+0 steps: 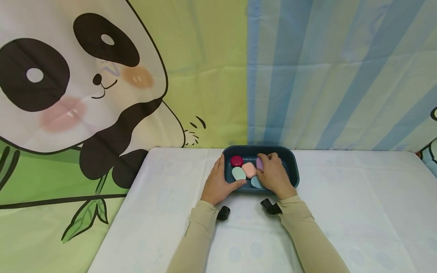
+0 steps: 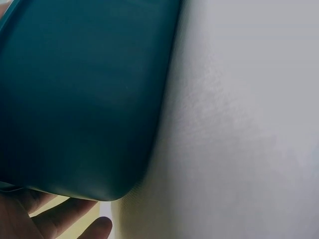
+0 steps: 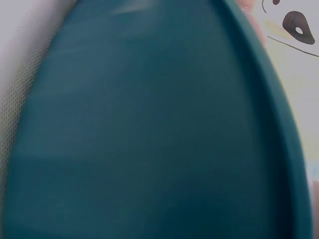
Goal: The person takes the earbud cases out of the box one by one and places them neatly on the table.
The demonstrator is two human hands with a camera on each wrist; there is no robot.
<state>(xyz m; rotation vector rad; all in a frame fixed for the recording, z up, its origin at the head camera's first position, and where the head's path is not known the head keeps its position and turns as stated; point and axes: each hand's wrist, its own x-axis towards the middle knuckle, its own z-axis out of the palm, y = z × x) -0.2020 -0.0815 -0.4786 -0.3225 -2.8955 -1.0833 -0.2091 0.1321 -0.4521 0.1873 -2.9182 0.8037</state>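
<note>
A dark blue tray (image 1: pixel 289 163) stands near the table's far edge. My left hand (image 1: pixel 218 184) holds its left end, with fingers along the outer wall and the thumb over the front rim. In the left wrist view, fingers (image 2: pixel 67 216) show beyond the tray wall (image 2: pixel 84 99). Inside the tray, my right hand (image 1: pixel 274 176) pinches a purple pebble-shaped piece (image 1: pixel 259 163), partly covered by the fingers. Around it lie a crimson piece (image 1: pixel 236 161), a pink piece (image 1: pixel 249 170), a mint piece (image 1: pixel 238 173) and a light blue piece (image 1: pixel 256 182). The tray's outer wall (image 3: pixel 149 124) fills most of the right wrist view.
A white cloth covers the table (image 1: pixel 358 212). Behind it hangs a curtain with a panda (image 1: pixel 143 113) on the left and blue stripes (image 1: pixel 286 76) on the right. Black wrist mounts (image 1: pixel 223 213) stick out inward from both sleeves.
</note>
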